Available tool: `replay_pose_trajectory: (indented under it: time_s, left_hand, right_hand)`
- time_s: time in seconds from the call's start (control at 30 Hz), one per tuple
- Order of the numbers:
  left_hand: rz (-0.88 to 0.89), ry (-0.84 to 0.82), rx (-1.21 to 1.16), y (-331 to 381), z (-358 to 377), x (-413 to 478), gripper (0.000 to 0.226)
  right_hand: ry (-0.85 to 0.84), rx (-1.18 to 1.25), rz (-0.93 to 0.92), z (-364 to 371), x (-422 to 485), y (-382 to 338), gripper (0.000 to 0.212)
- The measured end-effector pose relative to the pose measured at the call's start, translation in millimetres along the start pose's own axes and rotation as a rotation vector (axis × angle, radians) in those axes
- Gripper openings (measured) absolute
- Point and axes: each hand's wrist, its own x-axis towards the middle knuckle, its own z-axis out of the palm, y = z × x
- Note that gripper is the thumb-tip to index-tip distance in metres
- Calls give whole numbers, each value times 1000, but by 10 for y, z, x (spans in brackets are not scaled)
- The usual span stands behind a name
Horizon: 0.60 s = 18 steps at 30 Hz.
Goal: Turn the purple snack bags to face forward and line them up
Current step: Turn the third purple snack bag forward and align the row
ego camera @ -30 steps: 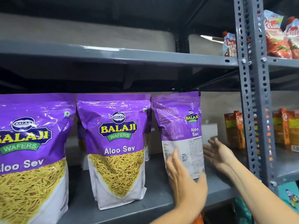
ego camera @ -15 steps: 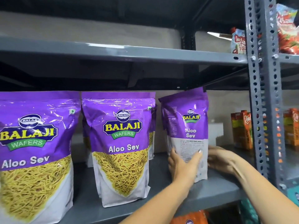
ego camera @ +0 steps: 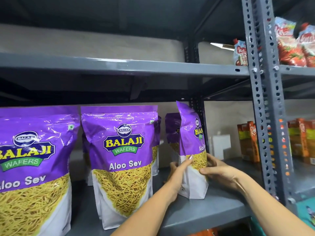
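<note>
Rightmost purple bag (ego camera: 190,133) has been spun partway, front now angled right, gripped by left hand (ego camera: 179,174) and right hand (ego camera: 219,172).

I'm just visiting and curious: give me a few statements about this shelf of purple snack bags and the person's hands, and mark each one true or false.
1. Both the left hand and the right hand grip the rightmost purple Aloo Sev snack bag. True.
2. That bag squarely faces forward. False: it is turned, its front angled to the right.
3. The middle purple Aloo Sev bag shows its front logo. True.
4. The held bag lies flat on the grey metal shelf. False: it is upright.
5. Orange cartons stand to the left of the purple bags. False: they are to the right.
</note>
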Motion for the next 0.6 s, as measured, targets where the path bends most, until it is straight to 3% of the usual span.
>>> replay_pose_trajectory:
  time_s: [0.1,0.27,0.37,0.47,0.53,0.6]
  left_hand:
    - [15,62,-54,-13,-35,77,103]
    - [145,260,-81,81,-66,-4,51]
    - [225,315,-38,75,-23,33,42]
    - [255,317,12,61,11,10,38]
    - [320,311,51,78,26,-56,58]
    - [409,308,121,129,51,-99,98]
  right_hand:
    - [30,-67,-35,14,8,36,111]
    - [186,-166,-133,189,49,116,103]
    - [365,-247,-159,249,74,196,115]
    - [403,-253,-147,274,35,216,127]
    - [390,-275,-143,293,1,175,135]
    - [396,-337,-180,274,-14,130,147]
